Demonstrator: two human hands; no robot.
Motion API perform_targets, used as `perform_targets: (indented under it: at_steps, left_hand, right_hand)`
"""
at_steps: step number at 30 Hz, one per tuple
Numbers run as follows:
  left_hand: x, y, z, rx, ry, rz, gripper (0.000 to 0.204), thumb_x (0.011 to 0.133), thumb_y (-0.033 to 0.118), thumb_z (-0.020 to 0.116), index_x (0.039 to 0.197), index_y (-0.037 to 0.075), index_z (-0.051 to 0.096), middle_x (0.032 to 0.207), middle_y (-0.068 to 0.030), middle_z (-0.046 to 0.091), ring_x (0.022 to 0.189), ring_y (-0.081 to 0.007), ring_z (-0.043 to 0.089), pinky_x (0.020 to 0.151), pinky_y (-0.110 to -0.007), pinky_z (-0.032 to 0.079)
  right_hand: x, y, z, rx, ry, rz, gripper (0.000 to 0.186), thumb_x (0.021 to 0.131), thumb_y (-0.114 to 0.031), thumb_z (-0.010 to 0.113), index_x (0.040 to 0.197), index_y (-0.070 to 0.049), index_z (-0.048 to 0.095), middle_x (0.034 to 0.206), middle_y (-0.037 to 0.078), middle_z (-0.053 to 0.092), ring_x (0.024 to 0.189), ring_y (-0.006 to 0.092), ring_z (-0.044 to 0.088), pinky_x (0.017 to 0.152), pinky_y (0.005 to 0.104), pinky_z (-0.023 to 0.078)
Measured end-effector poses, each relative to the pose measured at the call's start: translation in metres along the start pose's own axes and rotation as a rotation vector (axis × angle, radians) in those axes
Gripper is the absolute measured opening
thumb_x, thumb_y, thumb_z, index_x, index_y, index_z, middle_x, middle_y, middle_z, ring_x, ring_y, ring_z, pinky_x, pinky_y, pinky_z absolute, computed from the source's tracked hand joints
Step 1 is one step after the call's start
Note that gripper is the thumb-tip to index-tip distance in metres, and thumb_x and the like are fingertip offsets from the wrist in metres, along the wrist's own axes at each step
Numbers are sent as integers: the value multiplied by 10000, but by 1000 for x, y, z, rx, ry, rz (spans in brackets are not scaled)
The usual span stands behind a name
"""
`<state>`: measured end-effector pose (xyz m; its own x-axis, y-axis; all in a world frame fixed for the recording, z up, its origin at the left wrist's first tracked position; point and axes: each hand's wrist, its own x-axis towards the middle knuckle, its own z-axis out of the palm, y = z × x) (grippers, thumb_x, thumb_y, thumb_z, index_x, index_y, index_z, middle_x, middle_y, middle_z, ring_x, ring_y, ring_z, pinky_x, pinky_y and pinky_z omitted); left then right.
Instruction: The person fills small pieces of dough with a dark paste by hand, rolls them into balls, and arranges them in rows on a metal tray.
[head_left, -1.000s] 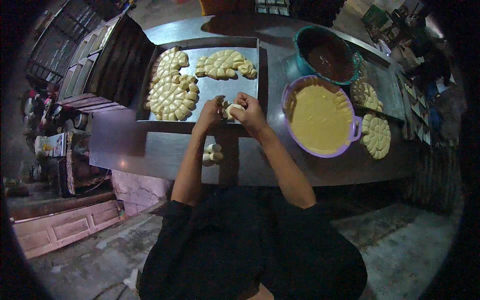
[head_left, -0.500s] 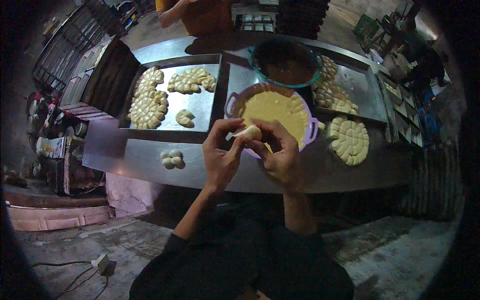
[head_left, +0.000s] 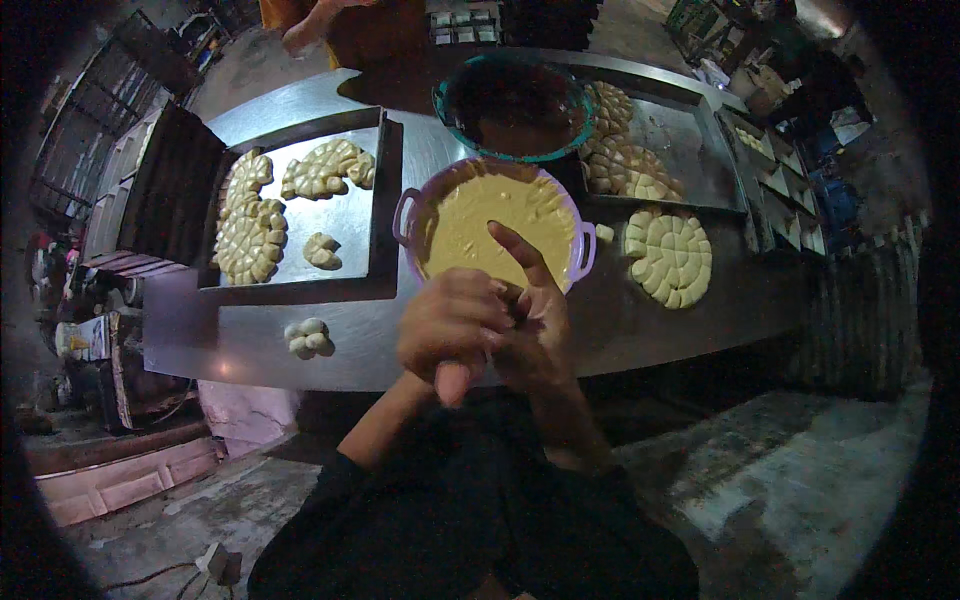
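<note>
Metal, grey and dully shining, makes up the long table (head_left: 360,340) on which the purple bowl (head_left: 577,235) stands. Across the table, beyond the bowl and to its left, is a co-worker in orange (head_left: 380,40). Left of the bowl lies a shallow tray (head_left: 345,225) with a long joined mass of scored dough (head_left: 248,230) down its left side, a smaller group of dough pieces (head_left: 325,168) along its far side, and one small lump (head_left: 320,250) nearer the front. Beyond the bowl and to its right, a second tray (head_left: 680,140) holds more scored dough (head_left: 625,160). Just behind the bowl sits a teal basin (head_left: 525,157), dark inside. The bowl itself has two handles and contains a thick yellow mixture (head_left: 460,225). To its right, on the bare metal, rests a rounded slab of scored dough (head_left: 670,260). At its near edge the person's hands meet: the left hand (head_left: 450,325), blurred, is loosely curled over the right hand (head_left: 535,325), whose index finger sticks out; whether anything is held between them cannot be told. Well left of the bowl, before the first tray, small dough balls (head_left: 307,337) sit clustered; a scrap of dough (head_left: 604,233) lies just beside its right handle.
</note>
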<state>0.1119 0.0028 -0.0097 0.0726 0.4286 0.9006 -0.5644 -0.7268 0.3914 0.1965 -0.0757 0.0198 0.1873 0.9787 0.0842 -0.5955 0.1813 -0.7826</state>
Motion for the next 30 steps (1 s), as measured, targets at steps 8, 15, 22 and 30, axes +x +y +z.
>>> perform_targets:
  at_steps: [8,15,22,30]
  left_hand:
    - [8,-45,-33,-41,345,-856,702,926,474,624,1406,33,366,1192,-165,568,1005,-259,608,842,-343,540]
    - [-7,-67,-132,-189,449,-1092,440,955,82,576,1364,35,421,1161,-78,537,1064,-162,546,961,-320,442]
    - [-15,-99,-182,-277,430,-1221,317,983,134,559,1279,43,488,994,-34,581,920,-108,548,843,-274,462]
    - [-14,-106,-175,-485,430,-1312,338,1016,192,522,1312,38,467,1090,-64,574,955,-124,568,872,-274,473]
  right_hand:
    - [87,25,6,86,97,87,591,903,-45,650,1433,-59,389,1156,66,624,1038,159,611,919,283,487]
    - [270,38,-76,-1531,-88,52,371,967,-277,582,1253,-43,616,1165,158,674,988,293,686,871,391,528]
    - [315,73,-151,-1693,-103,459,634,1044,-522,244,1327,-50,560,1313,205,581,1225,356,545,1027,382,405]
    - [265,58,-88,-593,248,457,347,1021,-256,479,1282,-49,579,1059,62,652,980,145,620,843,321,509]
